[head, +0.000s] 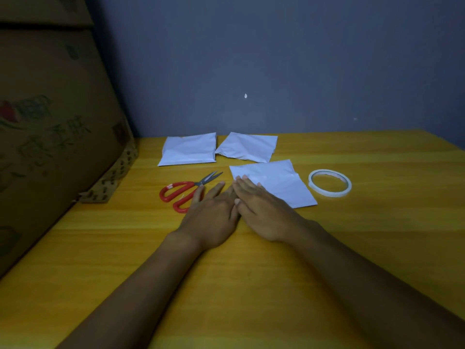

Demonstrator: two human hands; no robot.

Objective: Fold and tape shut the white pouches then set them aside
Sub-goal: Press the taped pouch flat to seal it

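We pressed our flat, spread right hand [261, 210] on the pouch [276, 182]; our spread left hand [214, 212] lay beside it, touching the scissors [186, 191]. Left of the tape roll [329, 183], its slick fold risked springing open.

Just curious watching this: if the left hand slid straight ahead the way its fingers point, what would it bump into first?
Probably the scissors: the left hand lies flat, its fingertips already beside their blades, though contact is unclear.

Two pouches [189, 149] [247, 146] behind scissors [186, 191], third pouch [276, 182] between scissors and tape roll [329, 183].
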